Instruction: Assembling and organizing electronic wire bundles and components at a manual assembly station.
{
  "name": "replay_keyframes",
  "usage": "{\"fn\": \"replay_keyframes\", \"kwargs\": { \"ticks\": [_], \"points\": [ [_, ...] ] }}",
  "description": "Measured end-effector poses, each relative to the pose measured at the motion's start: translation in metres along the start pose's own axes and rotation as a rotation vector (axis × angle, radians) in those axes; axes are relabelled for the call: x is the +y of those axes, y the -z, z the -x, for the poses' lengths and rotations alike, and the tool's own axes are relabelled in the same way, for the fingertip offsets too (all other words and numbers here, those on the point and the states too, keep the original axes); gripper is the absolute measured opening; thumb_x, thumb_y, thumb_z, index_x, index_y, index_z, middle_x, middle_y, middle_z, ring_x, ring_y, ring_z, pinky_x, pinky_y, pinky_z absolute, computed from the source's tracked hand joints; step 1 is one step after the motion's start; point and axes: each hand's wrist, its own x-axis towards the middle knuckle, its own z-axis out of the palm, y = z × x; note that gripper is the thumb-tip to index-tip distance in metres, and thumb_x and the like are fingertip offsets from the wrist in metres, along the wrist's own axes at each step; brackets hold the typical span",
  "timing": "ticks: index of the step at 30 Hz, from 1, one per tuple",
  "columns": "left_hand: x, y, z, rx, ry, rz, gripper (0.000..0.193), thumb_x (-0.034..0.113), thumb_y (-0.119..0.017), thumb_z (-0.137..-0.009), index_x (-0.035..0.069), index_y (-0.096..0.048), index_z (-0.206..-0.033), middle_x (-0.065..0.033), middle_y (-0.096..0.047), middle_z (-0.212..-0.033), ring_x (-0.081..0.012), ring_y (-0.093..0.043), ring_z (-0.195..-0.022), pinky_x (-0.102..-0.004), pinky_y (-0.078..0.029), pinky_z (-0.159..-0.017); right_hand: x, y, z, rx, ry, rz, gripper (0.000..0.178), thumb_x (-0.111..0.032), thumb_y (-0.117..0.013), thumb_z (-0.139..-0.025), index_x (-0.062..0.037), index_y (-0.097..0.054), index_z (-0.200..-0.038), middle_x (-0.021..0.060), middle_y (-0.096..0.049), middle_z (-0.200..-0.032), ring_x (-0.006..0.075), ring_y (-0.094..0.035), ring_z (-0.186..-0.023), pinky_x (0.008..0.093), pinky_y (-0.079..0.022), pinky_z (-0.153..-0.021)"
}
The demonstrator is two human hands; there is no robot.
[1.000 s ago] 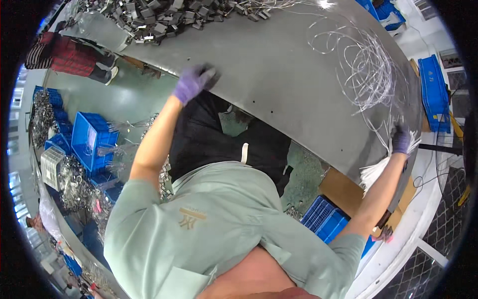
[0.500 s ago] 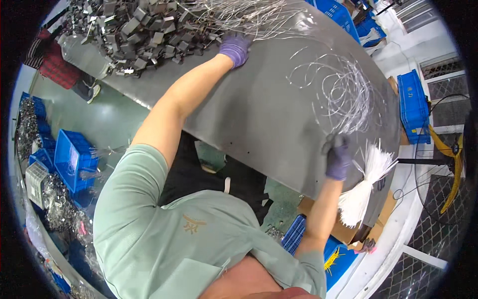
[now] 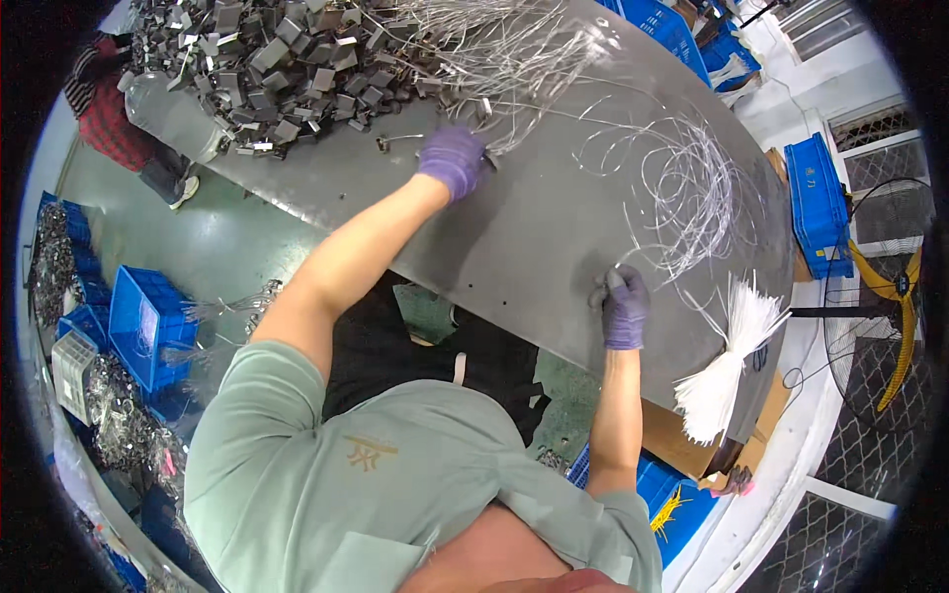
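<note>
My left hand (image 3: 453, 163), in a purple glove, is closed at the near edge of a heap of thin silvery wires (image 3: 514, 59). It grips wire leads; a short lead with a small dark end (image 3: 384, 145) sticks out to its left. My right hand (image 3: 625, 308), gloved alike, is closed in a pinch over the table's near side. Between its thumb and fingers is the end of a thin pale strand (image 3: 633, 247), which runs toward a loose tangle of clear strands (image 3: 692, 198). A bundle of white ties (image 3: 727, 366) lies right of that hand.
A large pile of small dark metal blocks (image 3: 287, 69) covers the far left of the grey table (image 3: 534, 247). Blue crates stand at the right (image 3: 819, 208) and on the floor at left (image 3: 143, 321). A yellow-bladed fan (image 3: 900, 287) is at right. Another person (image 3: 124, 128) stands far left.
My left hand has drawn back toward me from the pile, bringing wire leads along. My right hand has moved left and slightly nearer, away from the white bundle, with a strand in its pinch.
</note>
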Motion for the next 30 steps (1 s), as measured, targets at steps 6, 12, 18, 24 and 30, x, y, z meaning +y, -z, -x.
{"fn": "replay_keyframes", "kwargs": {
  "ticks": [6,12,18,24,30],
  "points": [
    [-0.008,0.017,0.048,-0.069,-0.106,0.012,0.049,0.037,-0.064,-0.074,0.014,-0.054,-0.116,-0.0212,-0.058,-0.106,-0.0363,-0.054,-0.103,-0.0453,-0.045,-0.085,0.014,0.001,0.005,-0.029,-0.037,0.128,0.018,-0.014,-0.060,-0.086,-0.0005,-0.053,-0.095,0.0115,-0.060,-0.072,0.0163,-0.054,-0.047,0.0269,-0.041,-0.044],
    [0.013,0.069,0.036,0.046,-0.163,0.220,0.040,0.029,-0.061,-0.078,0.013,-0.056,-0.114,-0.0214,-0.058,-0.105,-0.0360,-0.056,-0.099,-0.0448,-0.045,-0.083,0.036,0.013,0.020,0.032,-0.170,0.232,0.022,-0.012,-0.058,-0.086,0.0017,-0.054,-0.102,0.0105,-0.060,-0.071,0.0142,-0.055,-0.048,0.0242,-0.040,-0.043],
    [0.050,0.028,-0.077,0.076,-0.363,-0.122,0.025,0.015,-0.055,-0.077,0.010,-0.064,-0.099,-0.0188,-0.064,-0.091,-0.0361,-0.062,-0.086,-0.0445,-0.049,-0.073,0.043,0.015,0.019,0.027,-0.128,0.229,0.026,-0.014,-0.059,-0.086,0.0018,-0.054,-0.105,0.0086,-0.060,-0.071,0.0117,-0.052,-0.048,0.0226,-0.039,-0.042],
    [0.068,0.008,-0.102,0.100,-0.351,-0.174,0.021,0.014,-0.052,-0.078,0.005,-0.068,-0.088,-0.0195,-0.065,-0.090,-0.0346,-0.064,-0.084,-0.0448,-0.050,-0.070,0.050,0.021,0.018,-0.006,-0.079,0.238,0.023,-0.018,-0.057,-0.087,-0.0031,-0.052,-0.104,0.0084,-0.061,-0.070,0.0124,-0.055,-0.048,0.0240,-0.042,-0.042],
    [0.062,0.071,-0.086,0.121,-0.320,-0.087,0.026,0.022,-0.053,-0.079,0.007,-0.066,-0.096,-0.0195,-0.065,-0.091,-0.0354,-0.064,-0.083,-0.0418,-0.051,-0.070,0.059,0.031,0.018,-0.001,-0.038,0.177,0.024,-0.015,-0.058,-0.087,0.0000,-0.052,-0.106,0.0092,-0.062,-0.073,0.0115,-0.054,-0.049,0.0225,-0.041,-0.043]
  ]
}}
